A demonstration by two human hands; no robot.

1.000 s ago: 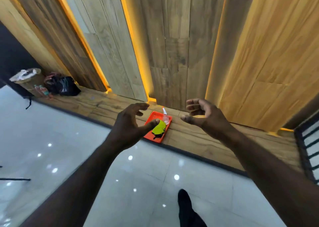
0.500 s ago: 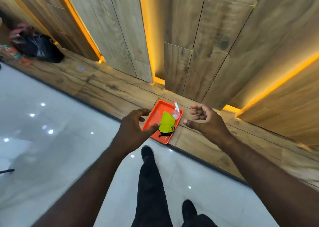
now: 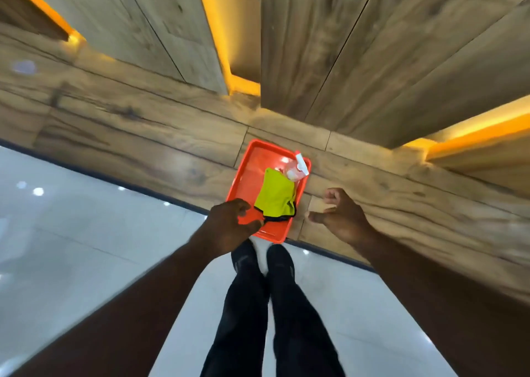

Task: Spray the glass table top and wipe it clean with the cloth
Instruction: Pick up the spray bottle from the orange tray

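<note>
Hands lowered: left hand at orange tray rim, grip unclear; right hand loose, empty alongside; cloth, spray bottle unlifted.

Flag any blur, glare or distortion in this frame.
Head view: motion blur smears the wooden wall panels and frame edges; the orange plastic tray, yellow-green cloth and clear spray bottle are softened but legible; light spots glare on the glossy white floor.

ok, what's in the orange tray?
A yellow-green cloth and, at the far corner, a spray bottle. The left hand covers the near-left corner; the cloth hides what's beneath it.
</note>
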